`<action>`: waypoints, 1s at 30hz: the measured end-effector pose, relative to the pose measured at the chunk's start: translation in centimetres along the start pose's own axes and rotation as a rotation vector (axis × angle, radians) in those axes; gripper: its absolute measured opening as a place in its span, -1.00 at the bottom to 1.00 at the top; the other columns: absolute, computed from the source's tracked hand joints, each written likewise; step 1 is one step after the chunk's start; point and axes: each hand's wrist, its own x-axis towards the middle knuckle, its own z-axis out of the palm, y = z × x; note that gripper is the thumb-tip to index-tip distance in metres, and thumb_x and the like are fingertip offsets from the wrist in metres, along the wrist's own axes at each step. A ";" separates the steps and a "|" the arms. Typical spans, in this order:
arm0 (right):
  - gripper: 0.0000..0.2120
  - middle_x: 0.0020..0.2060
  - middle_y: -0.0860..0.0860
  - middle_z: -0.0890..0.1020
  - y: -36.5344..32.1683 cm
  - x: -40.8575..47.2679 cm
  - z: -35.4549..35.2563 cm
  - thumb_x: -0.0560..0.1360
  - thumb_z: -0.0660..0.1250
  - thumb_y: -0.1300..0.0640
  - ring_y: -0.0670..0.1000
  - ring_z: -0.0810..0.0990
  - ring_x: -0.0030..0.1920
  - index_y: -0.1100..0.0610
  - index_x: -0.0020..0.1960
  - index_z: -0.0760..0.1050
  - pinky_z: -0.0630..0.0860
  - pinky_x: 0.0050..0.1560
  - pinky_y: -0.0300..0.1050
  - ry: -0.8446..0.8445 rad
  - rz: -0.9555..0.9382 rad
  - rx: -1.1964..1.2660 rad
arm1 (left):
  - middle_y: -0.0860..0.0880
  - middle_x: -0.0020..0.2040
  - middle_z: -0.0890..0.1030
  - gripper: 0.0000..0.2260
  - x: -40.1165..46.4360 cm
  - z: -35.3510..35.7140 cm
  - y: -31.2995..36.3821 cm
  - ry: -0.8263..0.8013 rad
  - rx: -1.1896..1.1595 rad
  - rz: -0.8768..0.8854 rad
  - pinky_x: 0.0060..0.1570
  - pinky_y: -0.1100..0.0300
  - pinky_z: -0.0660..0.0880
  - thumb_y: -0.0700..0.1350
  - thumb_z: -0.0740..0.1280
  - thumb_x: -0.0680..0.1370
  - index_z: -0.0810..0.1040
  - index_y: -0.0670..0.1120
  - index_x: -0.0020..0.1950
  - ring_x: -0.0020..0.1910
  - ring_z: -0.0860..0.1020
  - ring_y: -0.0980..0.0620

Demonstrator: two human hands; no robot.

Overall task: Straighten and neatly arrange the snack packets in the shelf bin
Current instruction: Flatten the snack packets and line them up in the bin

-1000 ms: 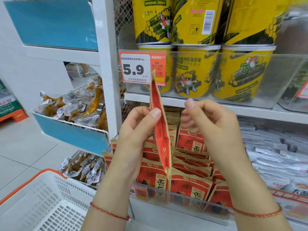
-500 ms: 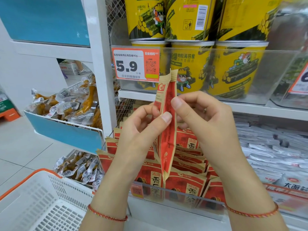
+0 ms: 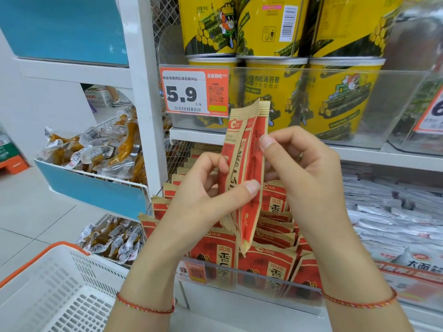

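Note:
A small stack of red and tan snack packets stands upright, edge-on to me, above the shelf bin. My left hand grips the stack from the left, thumb across its front edge. My right hand pinches it from the right with thumb and fingers near the upper half. Below, several more red packets stand in rows inside the clear-fronted shelf bin; some lean at uneven angles.
Yellow seaweed-roll tubs fill the shelf above, behind a 5.9 price tag. White packets lie in the bin to the right. Wire bins of vacuum-packed snacks hang at left. A white shopping basket with orange rim sits bottom left.
A second earlier I held one packet edge-on; now the held stack has grown thicker and fanned slightly, and both hands sit closer around it, with my right fingers pinching it.

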 end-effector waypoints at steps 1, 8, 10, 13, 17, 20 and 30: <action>-0.85 -0.38 -0.12 0.62 0.1 0.0 -0.1 0.55 0.30 0.21 -0.18 0.58 -0.34 0.14 -0.19 0.55 0.53 -0.28 -0.29 0.005 0.016 0.007 | 0.14 -0.17 0.67 -0.58 0.0 -0.3 -0.1 -0.015 0.018 -0.025 -0.19 0.32 0.54 0.09 0.46 0.27 0.34 -0.08 -0.10 -0.17 0.62 0.20; -0.75 -0.34 -0.04 0.66 0.5 -0.1 -0.3 0.32 0.36 -0.08 -0.11 0.63 -0.35 0.10 -0.18 0.53 0.52 -0.28 -0.31 -0.183 0.208 0.042 | 0.10 -0.25 0.67 -0.51 0.1 -0.8 -0.3 0.190 -0.015 0.052 -0.17 0.24 0.60 0.14 0.42 0.29 0.39 -0.18 -0.01 -0.24 0.66 0.13; -0.72 -0.32 -0.02 0.67 0.9 -0.1 -0.5 0.29 0.39 -0.13 -0.08 0.65 -0.31 0.08 -0.20 0.55 0.55 -0.24 -0.24 -0.275 0.248 -0.041 | 0.09 -0.27 0.67 -0.50 0.2 -0.8 -0.2 0.304 -0.057 0.091 -0.19 0.23 0.60 0.16 0.40 0.30 0.40 -0.18 0.00 -0.27 0.65 0.14; -0.75 -0.33 -0.03 0.66 1.2 -0.1 -0.7 0.26 0.42 -0.14 -0.03 0.66 -0.28 0.03 -0.24 0.57 0.56 -0.21 -0.18 -0.345 0.255 -0.092 | 0.05 -0.23 0.65 -0.49 0.5 -1.0 -0.2 0.455 -0.145 0.109 -0.22 0.25 0.57 0.18 0.41 0.29 0.40 -0.15 0.02 -0.26 0.65 0.12; -0.74 -0.33 -0.08 0.65 1.2 -0.2 -0.4 0.27 0.41 -0.13 -0.07 0.66 -0.27 0.05 -0.20 0.60 0.51 -0.22 -0.29 -0.383 0.252 -0.113 | -0.07 -0.09 0.60 -0.55 0.8 -1.4 -0.6 0.547 -0.170 0.087 -0.21 0.23 0.58 0.18 0.45 0.29 0.41 -0.09 -0.05 -0.20 0.65 0.10; -0.80 -0.26 -0.10 0.68 1.6 -0.4 -0.2 0.38 0.40 -0.16 -0.02 0.67 -0.18 -0.04 -0.18 0.63 0.59 -0.10 -0.03 -0.388 0.243 -0.238 | 0.05 -0.18 0.62 -0.61 0.9 -1.3 -0.6 0.577 -0.117 0.090 -0.19 0.21 0.60 0.10 0.48 0.40 0.37 -0.10 -0.07 -0.24 0.64 0.16; -0.84 -0.32 -0.11 0.64 2.0 -0.5 -0.1 0.57 0.23 0.00 -0.05 0.63 -0.24 -0.12 -0.15 0.53 0.56 -0.15 0.05 -0.446 0.131 -0.519 | -0.01 -0.08 0.69 -0.64 0.6 -1.2 -1.1 0.603 0.062 0.122 -0.22 0.13 0.64 0.13 0.46 0.36 0.33 -0.01 -0.14 -0.10 0.69 -0.05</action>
